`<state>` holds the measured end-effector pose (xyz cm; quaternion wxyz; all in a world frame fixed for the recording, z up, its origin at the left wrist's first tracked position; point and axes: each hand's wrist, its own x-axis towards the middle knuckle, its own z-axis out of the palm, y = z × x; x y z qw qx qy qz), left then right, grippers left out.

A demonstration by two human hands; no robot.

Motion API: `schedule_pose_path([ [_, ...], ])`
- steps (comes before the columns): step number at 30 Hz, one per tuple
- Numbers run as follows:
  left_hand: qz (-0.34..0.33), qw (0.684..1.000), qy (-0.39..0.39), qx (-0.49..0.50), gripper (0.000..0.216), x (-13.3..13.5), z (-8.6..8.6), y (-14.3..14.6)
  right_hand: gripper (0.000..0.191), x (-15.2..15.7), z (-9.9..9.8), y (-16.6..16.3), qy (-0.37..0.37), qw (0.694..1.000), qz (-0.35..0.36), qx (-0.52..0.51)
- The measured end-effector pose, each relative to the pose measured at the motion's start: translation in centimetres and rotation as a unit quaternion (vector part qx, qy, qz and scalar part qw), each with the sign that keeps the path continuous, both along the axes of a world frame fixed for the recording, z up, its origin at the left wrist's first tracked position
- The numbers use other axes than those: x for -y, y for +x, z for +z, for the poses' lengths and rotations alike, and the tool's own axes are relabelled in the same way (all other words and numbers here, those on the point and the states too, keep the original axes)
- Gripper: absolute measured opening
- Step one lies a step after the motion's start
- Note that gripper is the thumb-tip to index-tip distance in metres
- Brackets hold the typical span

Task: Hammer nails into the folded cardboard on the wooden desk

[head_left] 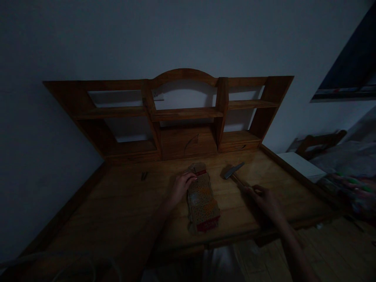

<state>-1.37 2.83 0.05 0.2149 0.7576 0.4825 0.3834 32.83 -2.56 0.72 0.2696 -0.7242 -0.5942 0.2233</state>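
A flattened brown cardboard packet [202,199] with red bands and a dotted pattern lies on the wooden desk [123,211]. My left hand [181,187] rests on the packet's upper left edge, fingers curled over it. My right hand [264,199] grips the wooden handle of a hammer [233,172]. The hammer's metal head lies on or just above the desk, to the right of the packet's top end.
A wooden hutch [182,113] with open shelves stands at the back of the desk against a pale wall. A small dark object [143,176] lies on the desk at left. A chair back [320,141] and cluttered items sit at right. The room is dim.
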Motion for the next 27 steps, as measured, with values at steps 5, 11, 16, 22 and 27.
schedule_pose_path([
  [5,-0.011,0.999,0.031,-0.001,0.016,0.17,0.03,0.76,0.047,0.09,0.11,-0.02,0.006,1.0,-0.017,0.016],
  [11,0.023,1.0,0.0,0.02,0.014,0.08,-0.43,0.84,0.048,0.08,-0.2,0.1,0.005,1.0,-0.012,0.021],
  [16,0.036,0.999,0.003,0.033,0.017,0.3,-0.22,0.82,0.049,0.03,-0.64,0.39,0.005,1.0,0.007,0.021],
  [22,0.038,0.999,-0.012,0.032,0.018,0.38,-0.28,0.94,0.045,0.08,-0.24,0.22,0.014,1.0,0.006,0.012],
  [27,0.02,1.0,0.006,0.016,0.017,0.3,-0.39,0.97,0.043,0.09,0.13,-0.05,0.011,1.0,-0.009,0.004],
])
